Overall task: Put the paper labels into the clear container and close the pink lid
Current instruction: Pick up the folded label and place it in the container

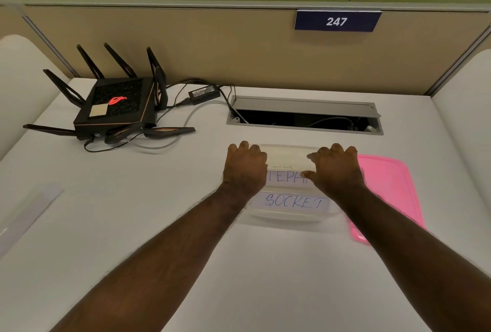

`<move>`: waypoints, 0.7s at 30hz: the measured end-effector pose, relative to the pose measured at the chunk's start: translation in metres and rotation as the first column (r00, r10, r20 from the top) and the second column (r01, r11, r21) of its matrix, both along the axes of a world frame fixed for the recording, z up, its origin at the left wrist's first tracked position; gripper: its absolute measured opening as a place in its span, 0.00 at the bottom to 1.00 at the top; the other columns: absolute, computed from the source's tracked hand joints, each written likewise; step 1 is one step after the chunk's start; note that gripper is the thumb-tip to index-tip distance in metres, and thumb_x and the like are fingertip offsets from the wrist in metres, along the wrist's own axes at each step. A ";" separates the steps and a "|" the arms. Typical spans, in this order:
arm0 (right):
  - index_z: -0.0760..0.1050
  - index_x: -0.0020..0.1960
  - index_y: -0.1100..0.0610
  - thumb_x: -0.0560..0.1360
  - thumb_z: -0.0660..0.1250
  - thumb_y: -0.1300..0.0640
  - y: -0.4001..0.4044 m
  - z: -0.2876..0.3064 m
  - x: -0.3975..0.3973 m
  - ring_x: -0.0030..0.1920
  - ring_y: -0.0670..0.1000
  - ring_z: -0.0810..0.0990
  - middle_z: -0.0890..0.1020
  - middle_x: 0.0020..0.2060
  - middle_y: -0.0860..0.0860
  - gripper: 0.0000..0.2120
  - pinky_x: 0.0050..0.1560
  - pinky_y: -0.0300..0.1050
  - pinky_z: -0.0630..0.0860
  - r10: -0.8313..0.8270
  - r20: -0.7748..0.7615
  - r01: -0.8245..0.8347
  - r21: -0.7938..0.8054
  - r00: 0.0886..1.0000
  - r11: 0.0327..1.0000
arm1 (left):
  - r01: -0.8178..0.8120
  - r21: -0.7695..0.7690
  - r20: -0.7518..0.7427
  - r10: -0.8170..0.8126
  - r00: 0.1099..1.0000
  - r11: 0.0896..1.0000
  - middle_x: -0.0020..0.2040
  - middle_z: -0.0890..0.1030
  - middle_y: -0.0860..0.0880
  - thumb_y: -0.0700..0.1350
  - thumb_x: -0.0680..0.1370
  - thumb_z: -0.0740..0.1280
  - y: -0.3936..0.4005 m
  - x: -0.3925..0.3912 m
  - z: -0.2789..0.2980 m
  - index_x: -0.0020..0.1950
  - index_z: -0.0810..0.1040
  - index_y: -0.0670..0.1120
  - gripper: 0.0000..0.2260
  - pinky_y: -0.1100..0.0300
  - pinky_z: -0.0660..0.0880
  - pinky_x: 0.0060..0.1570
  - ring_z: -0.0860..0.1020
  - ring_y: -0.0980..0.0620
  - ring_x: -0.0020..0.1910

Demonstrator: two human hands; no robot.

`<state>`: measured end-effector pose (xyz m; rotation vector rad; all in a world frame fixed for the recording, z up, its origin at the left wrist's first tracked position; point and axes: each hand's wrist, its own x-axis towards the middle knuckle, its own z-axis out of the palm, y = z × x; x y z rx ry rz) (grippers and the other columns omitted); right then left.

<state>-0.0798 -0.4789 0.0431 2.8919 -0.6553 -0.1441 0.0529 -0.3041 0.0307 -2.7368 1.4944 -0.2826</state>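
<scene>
A clear container [288, 217] sits on the white desk, lid off. Paper labels lie inside it; one reads "SOCKET" [293, 202], another with partly covered letters [285, 178] lies behind it, and a third [287, 159] is further back. My left hand [245, 168] rests palm down over the container's left side, fingers curled at its far rim. Over the right side my right hand [336, 169] lies the same way, thumb pressing on a label. The pink lid [390, 191] lies flat on the desk just right of the container, partly under my right forearm.
A black router [119, 103] with antennas and cables stands at the back left, beside a power adapter [204, 92]. An open cable hatch [305, 116] is cut into the desk behind the container. A partition with a "247" sign [337, 21] closes the back. A strip [29, 212] lies at left.
</scene>
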 end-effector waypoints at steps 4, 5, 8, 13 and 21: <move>0.75 0.65 0.50 0.75 0.62 0.39 0.015 0.014 0.021 0.59 0.56 0.76 0.81 0.59 0.50 0.23 0.57 0.56 0.67 0.045 0.131 -0.052 0.050 0.990 0.997 | -0.087 -0.258 -0.013 0.086 0.996 0.962 0.57 0.82 0.49 0.50 0.74 0.63 0.022 0.004 0.009 0.56 0.81 0.47 0.15 0.51 0.69 0.47 0.78 0.46 0.49; 0.74 0.65 0.50 0.76 0.62 0.40 0.021 0.017 0.028 0.60 0.56 0.76 0.80 0.60 0.50 0.22 0.57 0.56 0.67 0.058 0.163 -0.071 0.073 0.985 0.995 | -0.128 -0.283 -0.029 0.125 0.992 0.951 0.60 0.81 0.49 0.51 0.74 0.63 0.030 0.007 0.010 0.58 0.80 0.48 0.16 0.50 0.69 0.50 0.78 0.46 0.52; 0.73 0.67 0.50 0.77 0.61 0.44 0.048 0.019 0.051 0.62 0.56 0.75 0.78 0.64 0.51 0.21 0.58 0.56 0.68 0.113 0.215 -0.140 0.115 0.970 0.983 | -0.273 -0.263 -0.111 0.252 0.961 0.926 0.66 0.77 0.48 0.52 0.75 0.62 0.062 0.019 0.013 0.64 0.77 0.49 0.19 0.46 0.69 0.59 0.75 0.46 0.61; 0.65 0.73 0.50 0.78 0.58 0.43 0.109 0.011 0.099 0.72 0.56 0.66 0.68 0.74 0.51 0.25 0.68 0.58 0.62 0.223 0.179 -0.256 0.187 0.958 0.949 | -0.496 -0.115 -0.156 0.477 0.865 0.861 0.74 0.69 0.46 0.56 0.75 0.62 0.130 0.044 0.006 0.71 0.69 0.49 0.25 0.39 0.62 0.68 0.66 0.44 0.72; 0.48 0.79 0.52 0.80 0.52 0.41 0.218 -0.023 0.177 0.79 0.53 0.47 0.51 0.79 0.51 0.32 0.76 0.57 0.44 0.421 0.102 -0.431 0.307 0.901 0.848 | -0.711 0.074 -0.139 0.713 0.688 0.700 0.80 0.54 0.44 0.61 0.76 0.55 0.246 0.084 -0.020 0.78 0.55 0.48 0.33 0.34 0.54 0.70 0.54 0.40 0.78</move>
